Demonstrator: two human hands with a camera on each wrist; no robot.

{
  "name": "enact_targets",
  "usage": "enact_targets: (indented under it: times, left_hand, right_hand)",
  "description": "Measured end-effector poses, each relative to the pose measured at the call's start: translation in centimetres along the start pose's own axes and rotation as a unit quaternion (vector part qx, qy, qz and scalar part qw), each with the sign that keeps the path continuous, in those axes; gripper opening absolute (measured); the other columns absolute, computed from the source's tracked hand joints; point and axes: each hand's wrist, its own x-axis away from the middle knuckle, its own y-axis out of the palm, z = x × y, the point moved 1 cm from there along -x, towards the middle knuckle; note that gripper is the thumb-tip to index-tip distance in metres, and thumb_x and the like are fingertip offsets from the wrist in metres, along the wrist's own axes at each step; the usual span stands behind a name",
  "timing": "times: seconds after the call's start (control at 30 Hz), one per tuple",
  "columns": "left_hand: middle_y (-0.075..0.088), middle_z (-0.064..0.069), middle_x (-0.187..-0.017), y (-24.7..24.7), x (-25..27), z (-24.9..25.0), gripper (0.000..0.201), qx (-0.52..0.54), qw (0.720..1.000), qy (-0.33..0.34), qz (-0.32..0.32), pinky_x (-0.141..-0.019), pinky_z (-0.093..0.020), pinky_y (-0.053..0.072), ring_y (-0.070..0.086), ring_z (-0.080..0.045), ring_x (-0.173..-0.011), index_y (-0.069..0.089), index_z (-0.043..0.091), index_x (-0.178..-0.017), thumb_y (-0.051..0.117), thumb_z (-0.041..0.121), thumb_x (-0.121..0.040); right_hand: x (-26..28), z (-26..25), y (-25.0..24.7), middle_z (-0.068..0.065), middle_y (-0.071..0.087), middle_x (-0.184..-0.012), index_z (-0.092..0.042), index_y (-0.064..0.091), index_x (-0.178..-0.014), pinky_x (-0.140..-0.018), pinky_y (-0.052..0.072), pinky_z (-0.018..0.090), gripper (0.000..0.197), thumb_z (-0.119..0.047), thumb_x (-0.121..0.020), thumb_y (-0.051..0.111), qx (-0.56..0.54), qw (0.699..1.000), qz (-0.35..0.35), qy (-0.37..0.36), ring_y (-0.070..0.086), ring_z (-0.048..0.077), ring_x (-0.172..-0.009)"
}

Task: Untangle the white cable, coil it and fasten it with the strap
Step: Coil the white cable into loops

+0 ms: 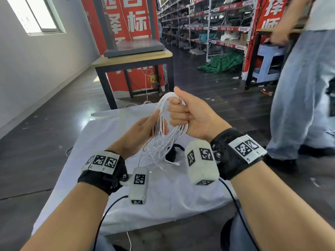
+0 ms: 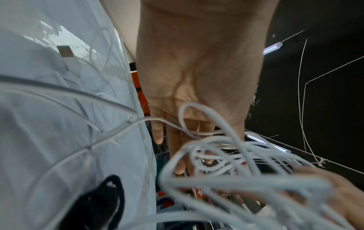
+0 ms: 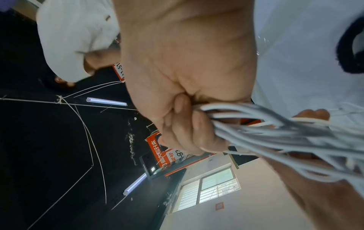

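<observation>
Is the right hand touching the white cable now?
Touching. The right wrist view shows the fingers of the right hand curled tightly round the bundled white cable; the head view agrees.

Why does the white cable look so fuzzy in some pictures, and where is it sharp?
Left wrist view: the cable hangs right by the lens, so its loops smear; the strap is soft too. Right wrist view: strands streak past the right hand, against a dark ceiling. Head view: sharpest on the cable, though the window is blown out white.

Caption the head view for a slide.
The right hand grips the cable, the left hand pinches its loops; strap on the table.
</observation>
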Motion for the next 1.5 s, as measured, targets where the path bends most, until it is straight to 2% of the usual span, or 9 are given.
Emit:
enact_targets:
  times: [0.1, 0.23, 0.47, 0.73, 0.9, 1.1, 1.23, 1.37, 1.5]
  left_hand:
    - [0.056, -0.011, -0.097, -0.9, -0.3, -1.3, 0.067, -0.056, 0.998, -0.018, -0.022, -0.092, -0.039, 0.039, 0.050, -0.024, -0.088, 0.055, -0.005, -0.112, 0.042, 0.058, -0.094]
    - [0.067, -0.006, -0.082, -1.6, -0.3, -3.6, 0.029, 0.056, 0.996, -0.068, 0.010, -0.087, -0.036, 0.052, 0.060, -0.024, -0.080, 0.062, 0.004, -0.098, 0.038, 0.020, -0.102]
    - [0.065, -0.005, -0.082, -2.1, -1.7, -4.6, 0.033, 0.033, 0.994, -0.105, 0.019, -0.067, -0.024, 0.042, 0.060, -0.017, -0.074, 0.061, 0.009, -0.112, 0.036, 0.030, -0.103]
    - [0.064, 0.007, -0.071, -2.5, -1.6, -5.5, 0.017, -0.221, 0.965, -0.128, -0.053, -0.068, -0.006, 0.044, 0.057, 0.001, -0.066, 0.067, 0.011, -0.105, 0.058, 0.021, -0.094]
    - [0.055, 0.015, -0.065, -2.6, -1.2, -4.1, 0.023, -0.364, 0.915, -0.136, -0.111, -0.065, -0.015, 0.037, 0.048, 0.003, -0.059, 0.067, 0.035, -0.100, 0.059, 0.017, -0.090]
    - [0.059, 0.010, -0.087, -3.0, -0.6, -3.5, 0.020, -0.465, 0.873, -0.113, -0.088, -0.058, -0.003, 0.037, 0.055, 0.000, -0.077, 0.072, 0.019, -0.098, 0.057, 0.010, -0.088]
    - [0.068, 0.010, -0.085, -3.7, -0.6, -3.7, 0.014, -0.387, 0.913, -0.119, -0.047, -0.064, -0.002, 0.039, 0.059, 0.013, -0.073, 0.072, 0.020, -0.093, 0.059, 0.018, -0.091]
    - [0.072, -0.003, -0.094, -3.5, -0.5, -3.6, 0.017, -0.046, 0.993, -0.109, 0.014, -0.094, -0.022, 0.044, 0.065, -0.014, -0.102, 0.065, 0.011, -0.089, 0.050, 0.010, -0.097]
    - [0.055, -0.004, -0.058, -4.0, -0.4, -2.5, 0.018, 0.147, 0.984, -0.097, 0.040, -0.090, -0.032, 0.055, 0.064, -0.016, -0.062, 0.060, 0.007, -0.093, 0.043, 0.009, -0.099]
  right_hand:
    - [-0.6, -0.3, -0.7, -0.009, 0.027, -0.042, -0.015, 0.045, -0.060, -0.039, 0.013, 0.017, 0.051, -0.040, -0.102, 0.029, -0.080, 0.996, -0.011, -0.040, 0.023, 0.004, -0.029]
    - [-1.7, -0.5, -2.2, -0.008, 0.031, -0.043, -0.014, 0.044, -0.066, -0.038, 0.020, 0.018, 0.049, -0.041, -0.102, 0.027, -0.192, 0.972, -0.039, -0.128, 0.019, 0.006, -0.033]
    - [-3.3, -0.4, -4.7, -0.007, 0.029, -0.043, -0.016, 0.038, -0.065, -0.035, 0.025, 0.020, 0.049, -0.044, -0.103, 0.024, -0.297, 0.921, 0.039, -0.249, 0.024, 0.008, -0.032]
    - [-4.2, -0.3, -4.9, -0.006, 0.023, -0.050, -0.017, 0.038, -0.069, -0.044, 0.023, 0.022, 0.042, -0.037, -0.104, 0.027, -0.118, 0.901, 0.254, -0.331, 0.018, 0.011, -0.043]
    - [-4.3, 0.3, -4.6, -0.004, 0.028, -0.052, -0.015, 0.039, -0.071, -0.050, 0.022, 0.025, 0.032, -0.021, -0.101, 0.030, -0.058, 0.915, 0.253, -0.308, 0.019, 0.011, -0.044]
    - [-3.7, 0.1, -3.8, -0.002, 0.030, -0.055, -0.015, 0.036, -0.069, -0.055, 0.017, 0.026, 0.027, -0.003, -0.092, 0.027, -0.006, 0.916, 0.253, -0.311, 0.021, 0.012, -0.049]
    - [-3.8, -0.1, -4.0, -0.001, 0.031, -0.058, -0.014, 0.038, -0.073, -0.052, 0.022, 0.024, 0.024, 0.000, -0.090, 0.029, 0.052, 0.896, 0.294, -0.329, 0.024, 0.012, -0.050]
    - [-4.1, 0.5, -4.2, -0.002, 0.032, -0.057, -0.013, 0.043, -0.074, -0.050, 0.021, 0.023, 0.025, 0.000, -0.090, 0.029, 0.103, 0.889, 0.310, -0.320, 0.024, 0.011, -0.051]
    - [-3.8, 0.4, -4.4, -0.001, 0.029, -0.063, -0.013, 0.041, -0.080, -0.050, 0.024, 0.019, 0.022, 0.000, -0.092, 0.029, 0.176, 0.870, 0.326, -0.326, 0.025, 0.010, -0.054]
